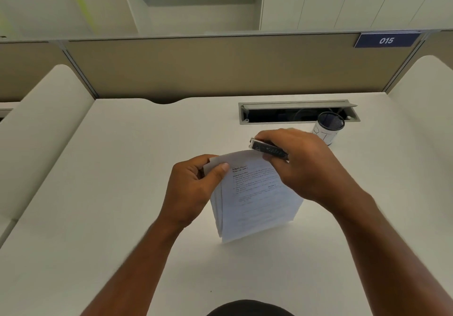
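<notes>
Study-desk scene: a stack of printed papers (pixel 257 205) is being held upright near the middle of a white desk (pixel 122 193), with its lower edge down at the desktop and its printed face turned toward the near side. The desk is being hemmed in on three sides. A tan partition (pixel 220 68) is running along the far edge, a rounded left side panel (pixel 44 124) is rising at the left, and a matching right side panel (pixel 426 90) is rising at the right. Wide open desktop is being left to the left of the stack and along the near edge. At the far right, room is being narrowed by a sunken cable tray (pixel 294 114) with its lid propped open. It is also being narrowed by a mesh pen cup (pixel 328 129) standing just on the near side of the tray, close behind the right hand (pixel 306 166). A blue number plate (pixel 386 40) reading 015 is being displayed at the top of the partition, far right.

The stack's upper left corner is being pinched by the left hand (pixel 193 188), with the thumb pressed on the front sheet and the fingers curled behind. A black stapler (pixel 268 149) is being gripped by the right hand, fingers wrapped over its top, and is being held against the stack's upper right corner. Whether the sheets are being taken between its jaws cannot be told, as that corner is being covered by the hand.
</notes>
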A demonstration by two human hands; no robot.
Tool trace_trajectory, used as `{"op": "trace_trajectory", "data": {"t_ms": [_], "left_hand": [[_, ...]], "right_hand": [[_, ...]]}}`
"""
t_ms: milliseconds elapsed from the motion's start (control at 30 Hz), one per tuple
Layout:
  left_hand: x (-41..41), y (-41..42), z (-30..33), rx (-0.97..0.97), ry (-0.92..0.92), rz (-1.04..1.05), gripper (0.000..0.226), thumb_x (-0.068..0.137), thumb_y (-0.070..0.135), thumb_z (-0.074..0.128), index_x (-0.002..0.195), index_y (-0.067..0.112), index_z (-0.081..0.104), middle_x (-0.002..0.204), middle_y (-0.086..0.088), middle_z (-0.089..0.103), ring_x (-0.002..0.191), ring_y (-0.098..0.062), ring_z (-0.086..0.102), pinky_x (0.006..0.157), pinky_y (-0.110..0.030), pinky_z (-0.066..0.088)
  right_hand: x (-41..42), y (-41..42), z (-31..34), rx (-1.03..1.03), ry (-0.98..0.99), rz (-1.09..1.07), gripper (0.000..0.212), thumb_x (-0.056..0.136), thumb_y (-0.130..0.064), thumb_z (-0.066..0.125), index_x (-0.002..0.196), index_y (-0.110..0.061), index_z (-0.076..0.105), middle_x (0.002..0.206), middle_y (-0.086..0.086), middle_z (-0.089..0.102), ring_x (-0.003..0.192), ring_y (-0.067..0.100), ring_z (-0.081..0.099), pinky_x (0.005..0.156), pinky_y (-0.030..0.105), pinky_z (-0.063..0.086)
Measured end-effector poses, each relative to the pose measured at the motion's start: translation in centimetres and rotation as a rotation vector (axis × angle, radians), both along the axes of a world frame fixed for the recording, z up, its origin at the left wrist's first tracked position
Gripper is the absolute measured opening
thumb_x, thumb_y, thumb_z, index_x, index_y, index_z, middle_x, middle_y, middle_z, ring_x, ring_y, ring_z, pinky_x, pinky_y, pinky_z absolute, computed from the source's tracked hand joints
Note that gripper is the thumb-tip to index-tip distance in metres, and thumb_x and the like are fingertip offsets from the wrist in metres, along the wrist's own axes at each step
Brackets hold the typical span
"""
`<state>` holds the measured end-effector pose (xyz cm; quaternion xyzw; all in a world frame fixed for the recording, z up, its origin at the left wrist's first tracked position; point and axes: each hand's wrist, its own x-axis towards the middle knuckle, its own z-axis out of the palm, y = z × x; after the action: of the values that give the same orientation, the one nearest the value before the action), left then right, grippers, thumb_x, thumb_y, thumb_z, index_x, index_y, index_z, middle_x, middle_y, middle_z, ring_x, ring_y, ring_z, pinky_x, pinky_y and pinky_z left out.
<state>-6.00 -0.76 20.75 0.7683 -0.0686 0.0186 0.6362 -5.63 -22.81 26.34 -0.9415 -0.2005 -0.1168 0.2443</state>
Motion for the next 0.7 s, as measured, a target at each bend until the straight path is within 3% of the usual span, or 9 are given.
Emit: {"op": "trace_trajectory", "data": {"t_ms": [133, 200, 300, 367, 467, 567, 700], "left_hand": [[-0.2, -0.5, -0.4, -0.063, 0.088, 0.147, 0.011, 0.093, 0.022, 0.072, 0.084, 0.023, 0.078, 0.079, 0.003, 0.079, 0.069, -0.011, 0.073, 0.06, -0.022, 0.058], [-0.3, -0.7, -0.7, -0.084, 0.143, 0.226, 0.013, 0.092, 0.023, 0.073, 0.08, 0.024, 0.078, 0.078, 0.004, 0.08, 0.069, -0.015, 0.074, 0.06, -0.025, 0.06], [-0.4, -1.3, -1.1, -0.133, 0.22, 0.303, 0.014, 0.092, 0.025, 0.072, 0.079, 0.026, 0.078, 0.079, 0.004, 0.08, 0.072, -0.018, 0.075, 0.064, -0.034, 0.064], [-0.5, -1.7, -1.2, -0.183, 0.259, 0.345, 0.016, 0.092, 0.025, 0.072, 0.078, 0.029, 0.078, 0.078, 0.005, 0.08, 0.071, -0.017, 0.075, 0.067, -0.034, 0.064], [-0.6, -2.3, -1.1, -0.299, 0.306, 0.388, 0.019, 0.092, 0.022, 0.073, 0.077, 0.03, 0.081, 0.08, 0.003, 0.081, 0.074, -0.016, 0.077, 0.068, -0.032, 0.062], [-0.9, -2.8, -1.2, -0.38, 0.322, 0.404, 0.016, 0.093, 0.017, 0.072, 0.083, 0.024, 0.082, 0.087, -0.002, 0.082, 0.083, -0.024, 0.078, 0.071, -0.034, 0.061], [-1.5, -3.4, -1.2, -0.47, 0.333, 0.394, 0.015, 0.094, 0.016, 0.07, 0.088, 0.022, 0.082, 0.092, -0.005, 0.082, 0.09, -0.028, 0.078, 0.079, -0.039, 0.062]], "right_hand": [[-0.2, 0.3, -0.6, 0.215, -0.346, -0.186, 0.031, 0.089, -0.005, 0.071, 0.12, -0.007, 0.068, 0.105, 0.005, 0.071, 0.096, 0.025, 0.061, 0.085, 0.031, 0.049], [-0.6, 0.9, -0.9, 0.378, -0.395, -0.259, 0.028, 0.089, -0.006, 0.071, 0.117, -0.008, 0.07, 0.102, 0.002, 0.069, 0.092, 0.014, 0.061, 0.084, 0.02, 0.046], [-1.7, 2.3, -1.9, 0.644, -0.164, -0.334, 0.02, 0.088, -0.016, 0.074, 0.108, -0.021, 0.073, 0.088, -0.005, 0.066, 0.077, -0.003, 0.057, 0.073, 0.01, 0.042], [-2.5, 3.5, -3.3, 0.835, 0.103, -0.361, 0.011, 0.089, -0.022, 0.074, 0.095, -0.031, 0.075, 0.076, -0.007, 0.064, 0.066, 0.0, 0.055, 0.065, 0.018, 0.045], [-3.9, 5.4, -5.1, 1.001, 0.392, -0.34, 0.025, 0.092, -0.025, 0.068, 0.082, -0.047, 0.076, 0.065, -0.012, 0.063, 0.06, 0.006, 0.056, 0.059, 0.03, 0.048], [-4.7, 6.7, -6.2, 0.951, 0.418, -0.303, 0.029, 0.094, -0.029, 0.065, 0.084, -0.056, 0.072, 0.074, -0.013, 0.069, 0.065, 0.005, 0.061, 0.063, 0.029, 0.054], [-4.9, 7.1, -6.9, 0.85, 0.315, -0.319, 0.017, 0.094, -0.028, 0.066, 0.104, -0.041, 0.071, 0.092, -0.019, 0.072, 0.089, 0.004, 0.068, 0.074, 0.018, 0.055]]}}
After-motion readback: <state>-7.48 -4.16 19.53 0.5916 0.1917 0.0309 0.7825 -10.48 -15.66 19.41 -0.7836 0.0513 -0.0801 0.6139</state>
